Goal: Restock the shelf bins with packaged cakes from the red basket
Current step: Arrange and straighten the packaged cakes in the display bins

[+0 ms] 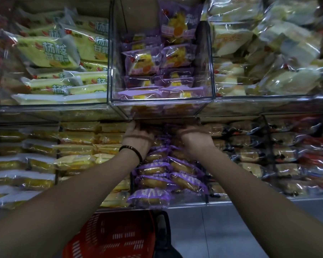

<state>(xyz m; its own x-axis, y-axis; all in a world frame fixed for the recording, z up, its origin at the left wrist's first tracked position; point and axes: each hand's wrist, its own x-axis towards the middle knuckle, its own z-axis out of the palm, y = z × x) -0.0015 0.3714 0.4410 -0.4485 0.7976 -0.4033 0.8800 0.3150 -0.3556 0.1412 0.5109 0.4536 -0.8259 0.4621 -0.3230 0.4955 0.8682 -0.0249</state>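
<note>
Both of my arms reach up into the middle lower shelf bin [206, 199], which holds stacked purple-wrapped cakes [153, 169]. My left hand [137, 136], with a dark bead bracelet on its wrist, is at the bin's upper left. My right hand [194, 136] is at the upper right. The fingers of both hands go under the shelf above and are hidden, so what they hold cannot be made out. The red basket [110, 237] stands on the floor below, between my arms.
Above my hands a clear upper bin [162, 102] holds purple packets with yellow cakes. Yellow-green packets [50, 53] fill the bins to the left, pale clear-wrapped cakes [268, 53] those to the right. Grey floor tiles [222, 229] lie beside the basket.
</note>
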